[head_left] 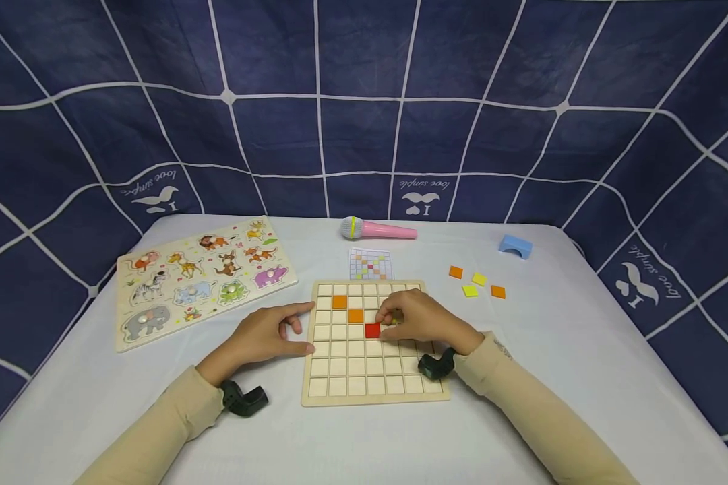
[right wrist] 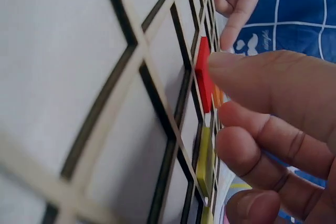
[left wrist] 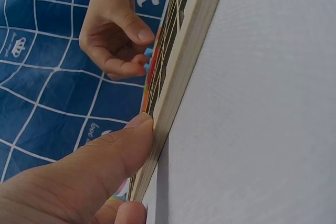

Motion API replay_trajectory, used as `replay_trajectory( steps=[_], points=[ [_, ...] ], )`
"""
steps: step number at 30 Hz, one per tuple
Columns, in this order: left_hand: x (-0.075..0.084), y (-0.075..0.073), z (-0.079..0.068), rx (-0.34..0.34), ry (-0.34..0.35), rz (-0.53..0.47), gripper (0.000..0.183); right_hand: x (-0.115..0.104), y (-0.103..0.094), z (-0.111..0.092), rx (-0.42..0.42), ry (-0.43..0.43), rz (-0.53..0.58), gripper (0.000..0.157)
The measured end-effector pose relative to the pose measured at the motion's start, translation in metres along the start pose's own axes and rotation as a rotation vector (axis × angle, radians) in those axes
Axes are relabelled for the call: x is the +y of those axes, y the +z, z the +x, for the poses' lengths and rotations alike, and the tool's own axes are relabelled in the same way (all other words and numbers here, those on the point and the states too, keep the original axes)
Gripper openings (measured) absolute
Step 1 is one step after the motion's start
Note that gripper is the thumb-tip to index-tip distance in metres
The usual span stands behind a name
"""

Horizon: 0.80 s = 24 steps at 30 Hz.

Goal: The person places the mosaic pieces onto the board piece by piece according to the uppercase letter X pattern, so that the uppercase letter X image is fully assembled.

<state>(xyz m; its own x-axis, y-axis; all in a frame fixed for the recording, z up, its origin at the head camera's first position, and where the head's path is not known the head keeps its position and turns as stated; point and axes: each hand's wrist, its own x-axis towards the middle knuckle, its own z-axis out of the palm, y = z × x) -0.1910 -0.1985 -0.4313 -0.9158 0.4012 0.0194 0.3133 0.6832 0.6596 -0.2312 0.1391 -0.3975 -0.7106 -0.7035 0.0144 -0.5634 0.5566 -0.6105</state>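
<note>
A wooden grid board (head_left: 347,399) lies on the white table. In its cells sit orange tiles (head_left: 355,316), a red tile (head_left: 373,331) and yellow tiles (right wrist: 205,163), the latter mostly hidden by the right hand in the head view. My left hand (head_left: 265,335) rests at the board's left edge, its thumb and index finger extended and touching the rim. Over the middle of the board, my right hand (head_left: 421,316) has its thumb tip (right wrist: 223,64) at the red tile; its other fingers are loosely bent, apart from the thumb, with nothing between them.
Loose orange and yellow tiles (head_left: 470,291) lie right of the board. A printed pattern card (head_left: 371,254) touches its far edge, with a pink toy microphone (head_left: 389,231) behind. An animal peg puzzle (head_left: 200,276) lies left, a blue arch block (head_left: 515,246) far right.
</note>
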Motion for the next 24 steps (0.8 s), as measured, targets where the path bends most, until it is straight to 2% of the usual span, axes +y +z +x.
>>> replay_trajectory(
  steps=[8,24],
  points=[
    [0.000,-0.001,0.000,0.003,-0.010,-0.003,0.082,0.016,-0.010,-0.012,0.054,-0.061,0.171,0.014],
    [0.001,0.001,0.000,-0.002,-0.020,-0.008,0.082,0.048,-0.031,-0.046,0.255,0.034,0.289,0.019]
  ],
)
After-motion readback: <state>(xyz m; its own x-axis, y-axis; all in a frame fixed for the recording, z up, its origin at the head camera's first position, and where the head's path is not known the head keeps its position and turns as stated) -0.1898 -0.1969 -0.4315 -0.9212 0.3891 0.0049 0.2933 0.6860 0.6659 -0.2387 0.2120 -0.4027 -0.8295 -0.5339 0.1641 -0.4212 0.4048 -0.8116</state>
